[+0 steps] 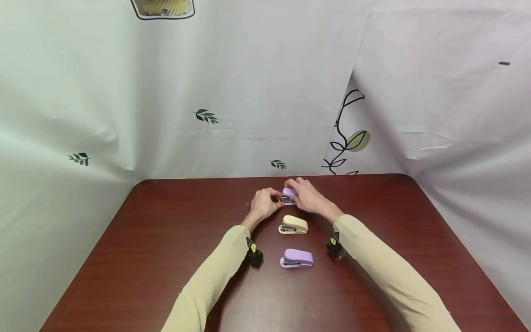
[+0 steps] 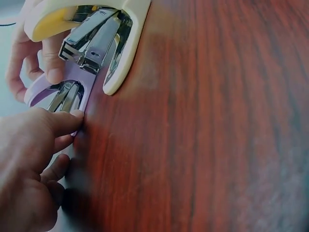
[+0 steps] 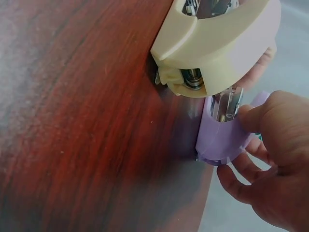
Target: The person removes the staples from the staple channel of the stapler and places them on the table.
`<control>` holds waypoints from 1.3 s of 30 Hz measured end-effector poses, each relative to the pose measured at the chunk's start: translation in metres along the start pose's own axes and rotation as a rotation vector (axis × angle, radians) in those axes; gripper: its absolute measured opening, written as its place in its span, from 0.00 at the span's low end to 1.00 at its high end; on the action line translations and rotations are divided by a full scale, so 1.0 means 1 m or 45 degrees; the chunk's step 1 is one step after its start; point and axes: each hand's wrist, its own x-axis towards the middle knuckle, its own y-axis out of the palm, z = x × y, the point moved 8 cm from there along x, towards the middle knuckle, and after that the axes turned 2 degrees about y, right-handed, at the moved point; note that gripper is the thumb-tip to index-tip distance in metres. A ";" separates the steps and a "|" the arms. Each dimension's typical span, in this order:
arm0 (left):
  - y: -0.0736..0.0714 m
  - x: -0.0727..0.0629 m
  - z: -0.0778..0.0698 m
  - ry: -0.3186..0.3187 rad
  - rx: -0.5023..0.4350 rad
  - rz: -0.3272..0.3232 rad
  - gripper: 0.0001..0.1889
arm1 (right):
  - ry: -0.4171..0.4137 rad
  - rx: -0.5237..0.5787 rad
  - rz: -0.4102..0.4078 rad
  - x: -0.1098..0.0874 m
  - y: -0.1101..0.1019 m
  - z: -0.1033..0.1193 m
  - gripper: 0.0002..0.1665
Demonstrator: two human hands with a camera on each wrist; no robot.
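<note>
At the far side of the table, a small purple stapler (image 1: 290,192) stands between both hands, its front end to the left. My left hand (image 1: 264,203) pinches the front tip of its base, with thumb and finger at the end of the metal part (image 2: 71,96). From the right, my right hand (image 1: 309,197) grips the same stapler's body (image 3: 219,137), fingers curled around its top and back. A cream stapler (image 1: 296,223) sits just nearer on the table, untouched. Closer still lies a second purple stapler (image 1: 298,256), also pointing left.
The brown wooden table (image 1: 166,249) ends just beyond the hands at its back edge. A pale curtain (image 1: 257,83) with leaf prints hangs behind it and along both sides. Dark wrist cameras (image 1: 255,255) hang below the sleeves.
</note>
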 end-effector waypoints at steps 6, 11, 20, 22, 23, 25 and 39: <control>0.002 0.005 -0.004 -0.018 0.017 0.022 0.10 | -0.026 0.017 -0.024 0.000 -0.006 -0.004 0.22; 0.000 0.006 -0.005 -0.020 0.023 0.034 0.09 | 0.036 0.190 -0.083 -0.007 -0.018 -0.016 0.20; 0.001 0.004 -0.004 -0.021 0.022 0.060 0.08 | 0.114 0.428 -0.230 -0.025 -0.020 -0.041 0.22; 0.001 0.004 -0.005 -0.015 0.012 0.055 0.08 | 0.140 0.462 -0.268 -0.029 -0.020 -0.047 0.22; 0.001 0.004 -0.006 -0.012 0.008 0.052 0.08 | 0.161 0.491 -0.279 -0.031 -0.019 -0.050 0.22; 0.000 0.005 -0.006 -0.009 -0.001 0.050 0.08 | 0.201 0.549 -0.297 -0.035 -0.018 -0.056 0.22; 0.001 0.003 0.003 -0.057 -0.009 0.069 0.07 | 0.416 1.213 -0.263 -0.048 0.003 -0.079 0.19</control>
